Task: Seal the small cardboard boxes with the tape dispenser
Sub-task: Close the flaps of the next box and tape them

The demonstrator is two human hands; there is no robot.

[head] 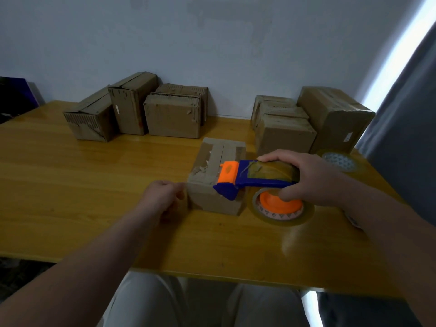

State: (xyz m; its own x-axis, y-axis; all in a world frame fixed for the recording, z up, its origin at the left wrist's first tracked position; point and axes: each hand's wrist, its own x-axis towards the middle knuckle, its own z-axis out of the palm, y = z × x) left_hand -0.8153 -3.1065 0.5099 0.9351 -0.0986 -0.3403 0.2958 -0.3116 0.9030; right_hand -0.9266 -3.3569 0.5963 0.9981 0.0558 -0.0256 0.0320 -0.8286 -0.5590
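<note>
Writing and labels: none can be read. A white sticker on one box of the rear left stack and a printed label on the largest box of the rear right stack are both too small to make out. The card core of the tape roll carries a triangle pattern only.

Item under work: one small cardboard box stands mid-desk. It is brown corrugated card, roughly cubic. Its top flaps meet in a seam running away from the viewer, and torn, wrinkled tape remnants lie on the left half of the top.

Tool: the tape dispenser is blue plastic with an orange head. The head rests on the box's near right top edge. The clear, glossy roll sits on an orange hub, low beside the box (just above or on the desk, not determinable).

Right hand: wrapped over the dispenser's body, with the thumb on the hub side.

Left hand: fingers curled against the box's near left corner. Whether they pinch anything cannot be told.

Desk: yellow varnished wood with visible grain. A spare roll lies flat near the right stack.
</note>
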